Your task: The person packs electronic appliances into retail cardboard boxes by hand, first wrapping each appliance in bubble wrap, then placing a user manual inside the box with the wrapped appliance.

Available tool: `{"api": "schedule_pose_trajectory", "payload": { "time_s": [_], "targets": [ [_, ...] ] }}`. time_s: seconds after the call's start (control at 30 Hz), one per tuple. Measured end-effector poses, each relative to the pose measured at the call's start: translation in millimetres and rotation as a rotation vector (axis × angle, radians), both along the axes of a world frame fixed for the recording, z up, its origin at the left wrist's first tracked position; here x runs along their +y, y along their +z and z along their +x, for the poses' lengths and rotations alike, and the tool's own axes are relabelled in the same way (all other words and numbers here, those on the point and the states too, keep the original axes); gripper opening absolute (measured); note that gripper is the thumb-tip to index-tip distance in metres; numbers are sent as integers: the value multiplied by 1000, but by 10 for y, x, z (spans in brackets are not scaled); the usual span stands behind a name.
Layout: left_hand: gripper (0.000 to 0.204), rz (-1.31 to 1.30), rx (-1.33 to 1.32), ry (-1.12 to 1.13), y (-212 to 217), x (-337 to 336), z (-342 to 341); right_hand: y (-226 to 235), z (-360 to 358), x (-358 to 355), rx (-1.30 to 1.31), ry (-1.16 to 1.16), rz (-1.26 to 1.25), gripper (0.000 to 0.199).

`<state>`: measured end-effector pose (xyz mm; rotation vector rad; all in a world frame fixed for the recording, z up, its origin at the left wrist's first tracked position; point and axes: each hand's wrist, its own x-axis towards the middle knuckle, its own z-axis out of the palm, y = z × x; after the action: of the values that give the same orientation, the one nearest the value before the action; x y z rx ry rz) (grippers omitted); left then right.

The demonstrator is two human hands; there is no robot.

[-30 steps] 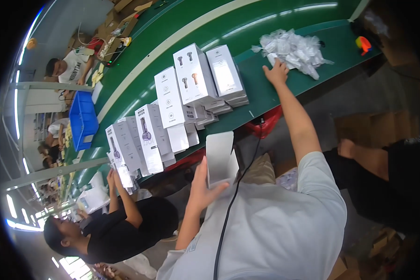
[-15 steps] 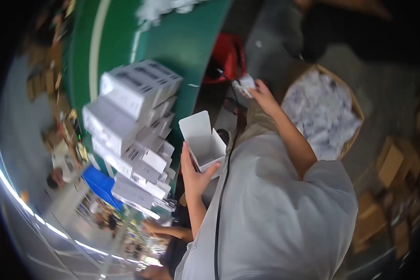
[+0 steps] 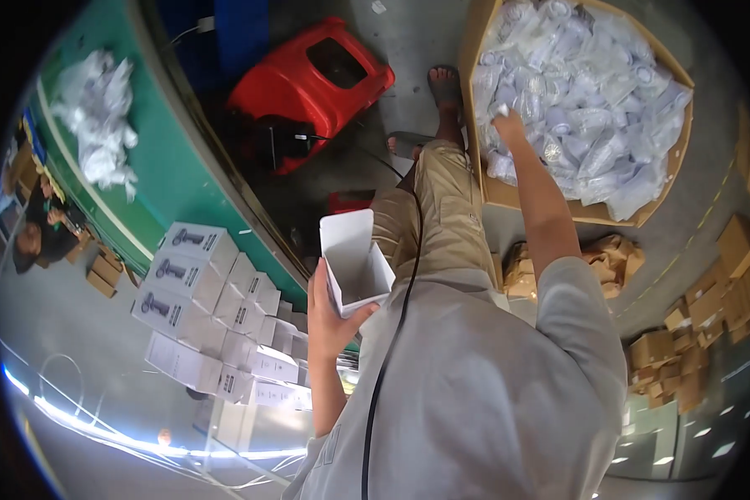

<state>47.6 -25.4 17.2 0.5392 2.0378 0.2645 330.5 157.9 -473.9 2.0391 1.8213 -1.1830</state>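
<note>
Holding the likely light, crushable box (image 3: 360, 265) by its walls left of the carton (image 3: 473, 33), my left grip (image 3: 329, 323) pinches; my right grip (image 3: 511, 130) I can't read.

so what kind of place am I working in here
Probably a packing area in a factory or warehouse: printed white boxes are stacked on a green bench, a big carton is full of plastic-bagged items, and your left hand holds an open white box.
</note>
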Motion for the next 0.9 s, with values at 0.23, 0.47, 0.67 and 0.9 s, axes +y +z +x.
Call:
{"api": "schedule_pose_trajectory", "payload": {
  "time_s": [0.23, 0.47, 0.67, 0.9],
  "targets": [
    [103, -141, -13, -130, -198, 134, -17, -86, -675, -221, 24, -346, -450, 50],
    [103, -89, -4, -269, -227, 343, -92, -392, -446, -310, 188, -416, -357, 48],
    [104, 48, -20, -225, -53, 482, -44, 299, -288, -262, 311, -666, -22, 42],
    [104, 286, -22, -319, 265, 806, 4, 1916, -235, 543, 293, -856, 395, 45]
  ]
}}
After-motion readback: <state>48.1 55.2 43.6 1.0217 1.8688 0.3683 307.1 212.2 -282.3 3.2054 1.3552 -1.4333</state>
